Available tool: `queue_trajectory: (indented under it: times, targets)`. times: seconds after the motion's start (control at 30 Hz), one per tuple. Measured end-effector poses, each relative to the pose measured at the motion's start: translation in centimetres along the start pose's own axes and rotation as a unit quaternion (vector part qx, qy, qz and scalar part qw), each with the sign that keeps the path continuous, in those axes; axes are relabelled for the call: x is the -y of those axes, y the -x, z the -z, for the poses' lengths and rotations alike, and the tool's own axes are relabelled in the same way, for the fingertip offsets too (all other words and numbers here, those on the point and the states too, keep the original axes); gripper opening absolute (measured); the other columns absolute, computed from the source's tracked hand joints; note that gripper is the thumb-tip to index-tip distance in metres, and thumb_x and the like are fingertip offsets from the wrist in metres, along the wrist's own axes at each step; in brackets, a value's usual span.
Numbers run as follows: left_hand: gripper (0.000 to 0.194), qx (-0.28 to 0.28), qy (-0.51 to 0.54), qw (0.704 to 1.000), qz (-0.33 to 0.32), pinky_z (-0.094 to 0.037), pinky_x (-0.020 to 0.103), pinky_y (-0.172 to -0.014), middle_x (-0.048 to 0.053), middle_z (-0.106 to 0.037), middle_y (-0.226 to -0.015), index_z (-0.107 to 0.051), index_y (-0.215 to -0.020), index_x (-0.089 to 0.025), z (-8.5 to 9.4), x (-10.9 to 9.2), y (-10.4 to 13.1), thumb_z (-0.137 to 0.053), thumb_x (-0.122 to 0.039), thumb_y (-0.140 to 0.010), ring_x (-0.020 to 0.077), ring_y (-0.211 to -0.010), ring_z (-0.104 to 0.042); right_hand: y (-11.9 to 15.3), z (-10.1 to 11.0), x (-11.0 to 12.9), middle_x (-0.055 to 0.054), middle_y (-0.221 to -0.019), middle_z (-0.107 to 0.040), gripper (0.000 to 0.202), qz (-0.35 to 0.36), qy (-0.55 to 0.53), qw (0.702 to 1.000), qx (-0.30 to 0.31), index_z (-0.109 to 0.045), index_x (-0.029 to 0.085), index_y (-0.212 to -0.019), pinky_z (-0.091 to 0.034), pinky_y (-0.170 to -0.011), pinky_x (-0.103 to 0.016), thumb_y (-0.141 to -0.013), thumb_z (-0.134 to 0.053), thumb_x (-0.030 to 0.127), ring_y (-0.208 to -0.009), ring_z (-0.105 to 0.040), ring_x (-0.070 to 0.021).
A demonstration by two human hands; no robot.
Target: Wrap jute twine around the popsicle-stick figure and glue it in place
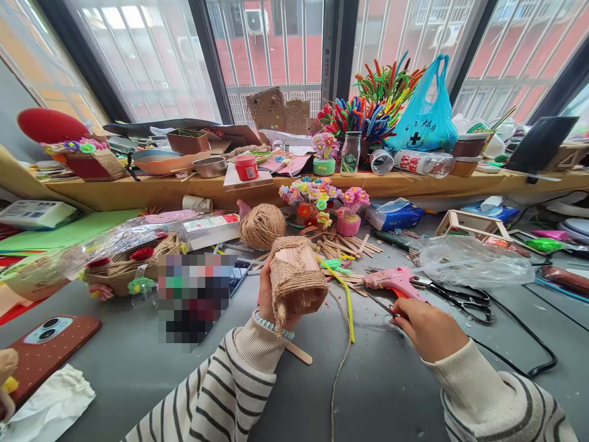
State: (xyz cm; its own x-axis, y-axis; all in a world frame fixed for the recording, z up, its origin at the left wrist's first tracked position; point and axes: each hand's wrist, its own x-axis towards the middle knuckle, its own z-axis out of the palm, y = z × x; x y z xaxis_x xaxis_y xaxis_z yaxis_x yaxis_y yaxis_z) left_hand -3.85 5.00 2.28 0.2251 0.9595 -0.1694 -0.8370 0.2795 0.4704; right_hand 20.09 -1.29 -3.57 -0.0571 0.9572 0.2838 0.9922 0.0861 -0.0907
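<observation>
My left hand [265,294] is wrapped around a small cup made of craft sticks and bound with jute twine [298,279], tilted with its opening toward me. A thin strand of twine [340,368] runs down the table beside it. My right hand [430,328] is closed on a pair of small scissors [383,305], whose thin dark blades point left; the fingers partly hide the handles. Just beyond them lies a pink glue gun [399,282]. A ball of twine [262,226] sits behind the cup, and loose craft sticks [359,245] are scattered to its right.
Larger black-handled scissors [464,301] and a black cable [519,365] lie on the right. A clear plastic bag [473,261] is behind them. At left are a phone [59,337], crumpled tissue [59,402] and a twine basket [124,273]. Yarn flowers [313,196] stand behind.
</observation>
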Motion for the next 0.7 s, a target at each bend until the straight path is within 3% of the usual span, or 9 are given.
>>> queue_trajectory:
  times: [0.23,0.5,0.6,0.7]
  targets:
    - [0.052,-0.003,-0.004,1.0,0.007,-0.055,0.041,-0.073,0.008,-0.072,-0.09,-0.052,-0.129,-0.017,-0.1,-0.1,0.0,-0.039,-0.049,-0.091,0.0245,-0.078,-0.068,0.0,0.3,0.4,-0.001,-0.069,-0.069,0.021,0.022,0.034,0.999,0.016,-0.064,0.023,-0.065,-0.041,-0.056,-0.028,-0.081,-0.055,0.015,-0.064,-0.065,-0.0188]
    - [0.053,-0.026,-0.003,1.0,0.017,-0.055,0.042,-0.071,0.008,-0.072,-0.085,-0.05,-0.13,-0.017,-0.3,-0.1,0.0,-0.032,-0.049,-0.093,0.0242,-0.073,-0.069,-0.1,0.7,0.5,0.001,-0.07,-0.07,0.02,0.042,0.052,0.997,0.029,-0.067,0.022,-0.068,-0.043,-0.055,-0.027,-0.084,-0.057,0.014,-0.065,-0.067,-0.0185]
    - [0.052,-0.016,-0.009,1.0,0.025,-0.054,0.041,-0.075,0.009,-0.073,-0.087,-0.054,-0.125,-0.015,0.2,-0.1,-0.3,-0.037,-0.051,-0.091,0.0243,-0.076,-0.069,-0.2,0.9,1.0,-0.002,-0.074,-0.069,0.022,0.123,-0.007,0.992,-0.016,-0.068,0.021,-0.078,-0.046,-0.059,-0.027,-0.091,-0.05,0.018,-0.068,-0.067,-0.0174]
    - [0.05,0.001,-0.029,0.999,0.032,-0.054,0.037,-0.077,0.01,-0.074,-0.089,-0.06,-0.114,-0.013,0.6,0.3,-0.4,-0.046,-0.053,-0.087,0.0238,-0.078,-0.069,0.0,1.0,2.7,-0.006,-0.088,-0.069,0.02,0.268,-0.151,0.95,-0.054,-0.067,0.02,-0.096,-0.049,-0.074,-0.026,-0.091,-0.048,0.017,-0.081,-0.065,-0.0163]
